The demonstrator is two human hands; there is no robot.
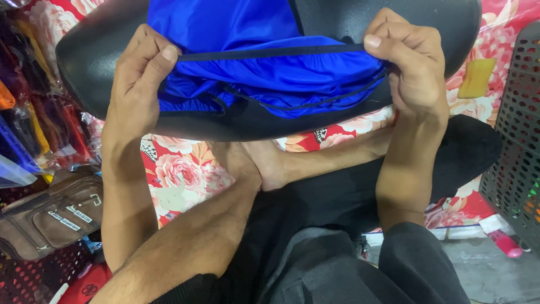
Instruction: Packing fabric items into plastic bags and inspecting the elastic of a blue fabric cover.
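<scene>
Up top in the head view, left hand (140,84) and right hand (408,62) each pinch an end of a black trim band (270,53) on a blue satin cloth (253,67), fingers clenched on it, band pulled taut between them. Cloth lies over a black curved board (90,62), above the person's crossed bare legs. Floral red sheet (180,169) underneath; brown bag (50,217) at left, black perforated basket (517,146) at right, yellow block (477,79) near the basket. Step looks like stretching or straightening the edge. Next move likely needs even tension and a firm pinch, both sides level.
</scene>
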